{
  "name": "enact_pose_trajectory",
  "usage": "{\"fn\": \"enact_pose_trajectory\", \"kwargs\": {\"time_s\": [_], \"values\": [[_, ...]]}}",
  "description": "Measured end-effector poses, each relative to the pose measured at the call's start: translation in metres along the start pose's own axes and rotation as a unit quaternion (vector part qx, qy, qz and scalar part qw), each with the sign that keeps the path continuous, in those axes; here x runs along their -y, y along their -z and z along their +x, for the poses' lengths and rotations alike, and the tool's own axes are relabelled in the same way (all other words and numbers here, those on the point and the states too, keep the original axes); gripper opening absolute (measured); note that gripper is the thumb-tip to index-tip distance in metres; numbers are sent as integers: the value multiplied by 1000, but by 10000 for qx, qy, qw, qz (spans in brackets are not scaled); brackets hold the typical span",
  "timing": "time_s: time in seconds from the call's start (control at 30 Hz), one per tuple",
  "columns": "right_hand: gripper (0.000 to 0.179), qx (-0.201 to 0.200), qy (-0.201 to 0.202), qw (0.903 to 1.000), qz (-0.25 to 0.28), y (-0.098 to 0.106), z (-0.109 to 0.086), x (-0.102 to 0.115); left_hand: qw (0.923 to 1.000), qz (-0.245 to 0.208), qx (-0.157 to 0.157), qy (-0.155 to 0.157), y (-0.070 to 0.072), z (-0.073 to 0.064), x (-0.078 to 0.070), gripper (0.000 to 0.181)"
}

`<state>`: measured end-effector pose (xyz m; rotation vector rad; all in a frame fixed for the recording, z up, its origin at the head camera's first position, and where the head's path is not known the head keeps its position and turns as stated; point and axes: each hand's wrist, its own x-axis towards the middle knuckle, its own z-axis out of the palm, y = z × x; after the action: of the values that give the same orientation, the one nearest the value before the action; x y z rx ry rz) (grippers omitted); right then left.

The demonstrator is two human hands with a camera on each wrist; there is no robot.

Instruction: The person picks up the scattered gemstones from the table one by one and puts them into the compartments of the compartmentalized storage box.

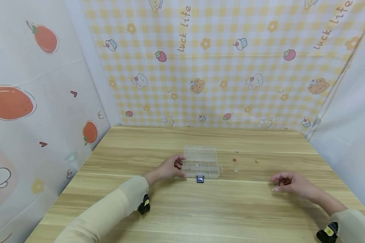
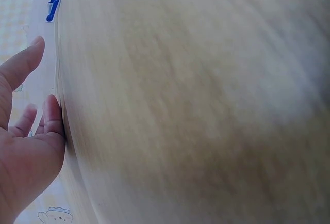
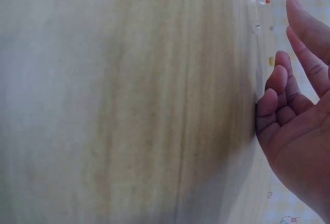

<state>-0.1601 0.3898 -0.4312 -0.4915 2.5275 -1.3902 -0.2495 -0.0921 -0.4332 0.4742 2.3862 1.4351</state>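
A clear plastic compartment box (image 1: 213,172) stands with its lid (image 1: 200,153) raised and a blue latch (image 1: 200,179) at the front. My left hand (image 1: 170,167) holds the box's left side, thumb at the front corner and fingers farther back. A small clear piece (image 1: 197,165) appears inside a compartment. On the right, my right hand (image 1: 292,185) is low over the table, thumb and index finger apart. A small pale piece (image 1: 272,189) lies by its thumb tip; no firm pinch shows. The other right fingers (image 3: 276,79) are loosely curled.
Between the box and my right hand lie a reddish-brown piece (image 1: 234,160), a yellow piece (image 1: 257,161), and clear pieces, one (image 1: 236,170) near the box. A patterned cloth (image 1: 197,67) hangs behind the wooden table (image 1: 200,209).
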Motion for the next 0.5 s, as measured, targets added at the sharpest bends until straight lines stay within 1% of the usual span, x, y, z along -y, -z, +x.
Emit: {"fn": "enact_pose_trajectory", "kwargs": {"time_s": [0.07,0.27,0.5], "values": [[36,-6,20,10000,23,-1,-1,-2,10000,4,1,1,0,0,0,68],[37,-58,-91,9999,-27,-5,-1,-6,10000,57,3,1,-1,1,0,68],[36,-42,109,9999,-106,-8,-2,-10,10000,61,-23,11,-2,2,2,69]]}}
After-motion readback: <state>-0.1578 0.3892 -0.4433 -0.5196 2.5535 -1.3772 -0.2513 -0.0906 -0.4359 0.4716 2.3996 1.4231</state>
